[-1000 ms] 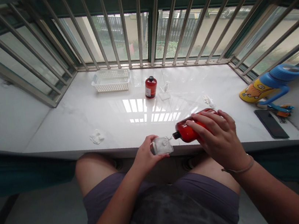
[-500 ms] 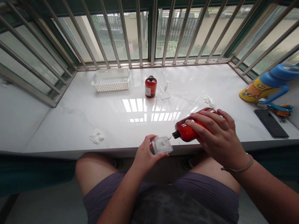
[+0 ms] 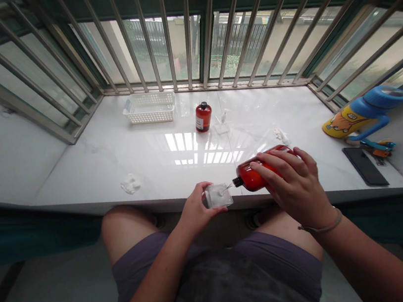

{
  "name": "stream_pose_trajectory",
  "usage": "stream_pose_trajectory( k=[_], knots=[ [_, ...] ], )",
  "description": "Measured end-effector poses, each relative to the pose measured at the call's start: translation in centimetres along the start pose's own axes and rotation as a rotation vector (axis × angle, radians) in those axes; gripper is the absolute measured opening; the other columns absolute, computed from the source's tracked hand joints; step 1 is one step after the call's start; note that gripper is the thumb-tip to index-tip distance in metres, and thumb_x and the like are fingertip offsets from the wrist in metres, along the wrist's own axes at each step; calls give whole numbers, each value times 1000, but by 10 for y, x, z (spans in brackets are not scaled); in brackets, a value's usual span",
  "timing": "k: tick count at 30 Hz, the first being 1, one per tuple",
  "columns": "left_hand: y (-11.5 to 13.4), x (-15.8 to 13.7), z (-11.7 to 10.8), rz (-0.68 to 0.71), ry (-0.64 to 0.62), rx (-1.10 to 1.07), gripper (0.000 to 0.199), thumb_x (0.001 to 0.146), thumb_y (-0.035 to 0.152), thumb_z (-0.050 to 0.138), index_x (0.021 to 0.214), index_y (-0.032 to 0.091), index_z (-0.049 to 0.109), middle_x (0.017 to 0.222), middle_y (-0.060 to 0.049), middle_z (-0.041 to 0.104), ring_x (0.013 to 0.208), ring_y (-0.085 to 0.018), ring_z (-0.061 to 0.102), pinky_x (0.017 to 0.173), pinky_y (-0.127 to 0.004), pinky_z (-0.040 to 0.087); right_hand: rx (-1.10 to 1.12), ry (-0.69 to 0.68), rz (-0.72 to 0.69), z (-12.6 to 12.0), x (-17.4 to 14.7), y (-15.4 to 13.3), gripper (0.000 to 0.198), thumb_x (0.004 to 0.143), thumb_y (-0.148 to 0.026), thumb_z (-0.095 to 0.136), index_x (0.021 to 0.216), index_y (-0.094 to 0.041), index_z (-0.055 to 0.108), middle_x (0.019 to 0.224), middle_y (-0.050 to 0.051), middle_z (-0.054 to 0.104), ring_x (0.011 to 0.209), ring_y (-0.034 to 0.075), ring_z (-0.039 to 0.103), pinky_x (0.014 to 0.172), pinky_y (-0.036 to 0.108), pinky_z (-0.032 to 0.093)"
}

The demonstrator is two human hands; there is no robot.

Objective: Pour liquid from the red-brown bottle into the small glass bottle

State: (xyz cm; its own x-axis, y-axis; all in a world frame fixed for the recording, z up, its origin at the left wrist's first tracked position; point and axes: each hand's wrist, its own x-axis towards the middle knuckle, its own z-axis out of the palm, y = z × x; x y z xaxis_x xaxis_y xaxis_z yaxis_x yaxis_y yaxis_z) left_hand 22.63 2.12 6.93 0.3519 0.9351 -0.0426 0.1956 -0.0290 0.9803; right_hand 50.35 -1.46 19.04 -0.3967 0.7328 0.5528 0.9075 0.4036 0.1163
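glossy tilted bottle (image 3: 253, 175) barely shifted, boxy container (image 3: 219, 196)

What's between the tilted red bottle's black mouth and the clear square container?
In the head view, a thin stream of clear liquid spans the gap from the tilted red bottle to the clear square container.

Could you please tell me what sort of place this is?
Probably a bay-window nook, perhaps in a home: glass panes on three sides, metal bars before them, and a glossy white ledge below.
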Motion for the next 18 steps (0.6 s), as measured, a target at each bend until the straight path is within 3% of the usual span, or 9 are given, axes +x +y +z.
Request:
stream_pose_trajectory(
  k=[18],
  knots=[
    [-5,1,1,4,0,0,76,69,38,102,131,28,58,136,-6,68,128,-29,68,119,-49,52,2,-6,-6,1,-2,1,59,101,-12,66,154,-34,54,153,6,64,144,29,55,131,59,27]
  ],
)
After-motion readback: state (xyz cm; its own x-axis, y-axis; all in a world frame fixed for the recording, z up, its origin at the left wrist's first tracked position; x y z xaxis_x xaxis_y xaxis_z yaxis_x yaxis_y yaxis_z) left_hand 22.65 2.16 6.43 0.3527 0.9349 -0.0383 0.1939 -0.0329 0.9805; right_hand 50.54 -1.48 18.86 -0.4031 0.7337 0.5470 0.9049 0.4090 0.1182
